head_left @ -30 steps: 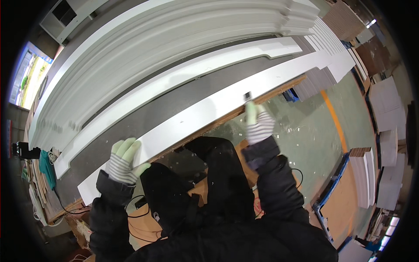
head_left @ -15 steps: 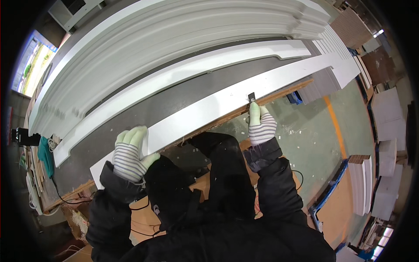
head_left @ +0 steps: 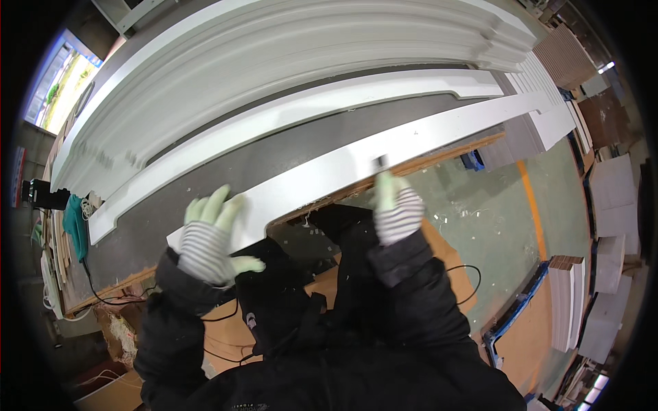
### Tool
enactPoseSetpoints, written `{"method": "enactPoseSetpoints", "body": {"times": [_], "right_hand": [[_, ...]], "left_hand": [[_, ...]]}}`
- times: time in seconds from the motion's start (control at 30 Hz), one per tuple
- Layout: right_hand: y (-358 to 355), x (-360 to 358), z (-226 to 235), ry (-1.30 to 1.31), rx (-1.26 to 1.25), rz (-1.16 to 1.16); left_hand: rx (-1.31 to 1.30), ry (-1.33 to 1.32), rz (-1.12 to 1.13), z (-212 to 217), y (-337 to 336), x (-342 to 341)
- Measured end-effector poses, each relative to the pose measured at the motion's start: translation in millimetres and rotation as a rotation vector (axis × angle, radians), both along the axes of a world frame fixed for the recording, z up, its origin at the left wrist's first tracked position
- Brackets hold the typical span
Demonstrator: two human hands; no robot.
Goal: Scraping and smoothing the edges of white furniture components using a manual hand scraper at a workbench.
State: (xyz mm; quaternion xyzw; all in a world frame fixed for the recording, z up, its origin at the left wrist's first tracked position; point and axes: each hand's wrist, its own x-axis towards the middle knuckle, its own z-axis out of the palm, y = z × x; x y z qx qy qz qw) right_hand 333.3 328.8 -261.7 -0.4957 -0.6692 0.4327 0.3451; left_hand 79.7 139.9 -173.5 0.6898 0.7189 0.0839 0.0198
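Observation:
A long white board [head_left: 329, 172] with a shaped cut-out near its left end lies along the near edge of the grey-topped table [head_left: 226, 171]. My left hand [head_left: 211, 233], in a striped glove with pale green fingers, is at the board's left end, fingers spread and thumb apart. My right hand [head_left: 397, 205], gloved alike and blurred by motion, is at the board's near edge, its fingers closed on a small black flat tool [head_left: 380, 162]. Most of that tool is hidden in the grip, so its kind does not show.
Beyond lies a second white shaped board [head_left: 295, 113], then a row of stacked white profiled boards [head_left: 274, 55]. A teal-handled corded tool [head_left: 75, 222] stands at the table's left end. At the right, upright panels [head_left: 565, 301] rest by a blue-edged pallet [head_left: 510, 308].
My right hand has moved left along the board's near edge with the black tool. The fingers of my left hand have spread. The near board has shifted a little to the right.

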Motion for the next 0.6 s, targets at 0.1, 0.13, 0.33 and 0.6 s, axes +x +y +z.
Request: {"method": "enactPoseSetpoints", "body": {"times": [0.1,0.13,0.33,0.6], "right_hand": [[9.7,1.3,-1.1,-0.206,0.026,-0.119],[-1.9,-7.8,-2.0,-0.155,0.123,-0.119],[-77.2,-66.1,10.6,-0.031,0.012,0.23],[-80.8,-61.8,22.9,0.033,-0.152,0.699]], "left_hand": [[0.021,0.015,0.031,-19.9,-30.3,-19.4],[0.094,0.031,0.002,-23.8,-28.5,-19.5],[0.161,0.057,-0.017,-24.0,-11.4,-5.7],[0.187,0.005,-0.025,-22.2,-12.6,-7.7]]}}
